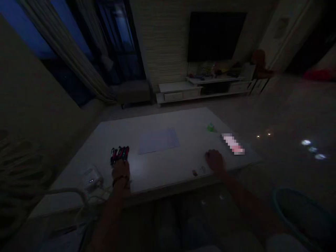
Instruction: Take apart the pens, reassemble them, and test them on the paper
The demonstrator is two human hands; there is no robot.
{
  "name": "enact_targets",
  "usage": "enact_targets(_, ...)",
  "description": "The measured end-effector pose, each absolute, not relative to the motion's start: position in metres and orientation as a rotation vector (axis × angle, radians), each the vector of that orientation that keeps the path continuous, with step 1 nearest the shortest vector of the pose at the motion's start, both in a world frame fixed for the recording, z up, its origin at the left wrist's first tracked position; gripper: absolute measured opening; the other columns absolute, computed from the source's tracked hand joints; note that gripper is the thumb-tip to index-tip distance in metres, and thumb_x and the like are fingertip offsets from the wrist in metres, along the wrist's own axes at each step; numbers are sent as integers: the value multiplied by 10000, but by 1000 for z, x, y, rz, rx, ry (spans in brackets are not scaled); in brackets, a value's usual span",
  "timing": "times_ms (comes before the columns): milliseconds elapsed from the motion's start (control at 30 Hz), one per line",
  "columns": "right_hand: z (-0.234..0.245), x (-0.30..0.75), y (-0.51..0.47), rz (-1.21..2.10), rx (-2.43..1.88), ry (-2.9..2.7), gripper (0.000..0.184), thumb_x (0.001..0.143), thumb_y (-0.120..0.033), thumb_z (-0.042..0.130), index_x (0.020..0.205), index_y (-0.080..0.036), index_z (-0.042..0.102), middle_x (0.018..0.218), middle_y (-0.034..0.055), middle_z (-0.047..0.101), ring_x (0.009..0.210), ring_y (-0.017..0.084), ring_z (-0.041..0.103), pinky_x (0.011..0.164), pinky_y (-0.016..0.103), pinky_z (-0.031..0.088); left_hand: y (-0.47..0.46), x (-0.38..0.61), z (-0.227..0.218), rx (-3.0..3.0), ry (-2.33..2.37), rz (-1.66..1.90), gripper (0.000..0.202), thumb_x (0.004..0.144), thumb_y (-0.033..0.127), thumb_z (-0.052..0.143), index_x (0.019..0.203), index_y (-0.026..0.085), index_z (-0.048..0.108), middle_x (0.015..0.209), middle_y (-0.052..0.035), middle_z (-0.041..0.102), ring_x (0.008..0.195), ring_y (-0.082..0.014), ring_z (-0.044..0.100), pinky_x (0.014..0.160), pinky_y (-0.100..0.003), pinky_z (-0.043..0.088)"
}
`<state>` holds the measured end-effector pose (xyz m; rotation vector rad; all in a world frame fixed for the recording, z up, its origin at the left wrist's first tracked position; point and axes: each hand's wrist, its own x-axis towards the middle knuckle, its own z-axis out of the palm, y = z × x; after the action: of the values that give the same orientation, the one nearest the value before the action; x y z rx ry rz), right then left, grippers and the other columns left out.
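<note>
Left hand [120,170], arm reaching forward, touches a bundle of pens [120,154] at its 12 o'clock; right hand [215,161] lies palm down on the white worktop [162,169]. Neither grip's state can be told in this dimness.

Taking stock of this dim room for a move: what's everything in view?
table: one, white, before the person
paper sheet: one, pale, mid-table
marker bunch: one, dark and red, on the table
small object: one, green, far side of table
blurred object: one, pink-white, table's right
small bits: two, pale, near edge
device with cords: one, white, near left corner
television: one, black, far wall
TV stand: one, white, under it
left hand: one, dark bracelet, at the markers
right hand: one, on the table
</note>
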<state>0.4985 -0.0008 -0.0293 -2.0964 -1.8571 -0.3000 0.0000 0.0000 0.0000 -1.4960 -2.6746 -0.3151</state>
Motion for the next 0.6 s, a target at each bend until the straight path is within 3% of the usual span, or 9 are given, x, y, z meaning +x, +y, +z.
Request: enact_targets(600,-26,500,-1,-241,-2140,-1876,277,882,-317,420,810,-131,613,849,109,606,831,195,519,718,291,299,-9,14,18,-1527,-2612,-380,371,896,369,313,998,117,566,996,-165,605,904,-269,572,693,-366,450)
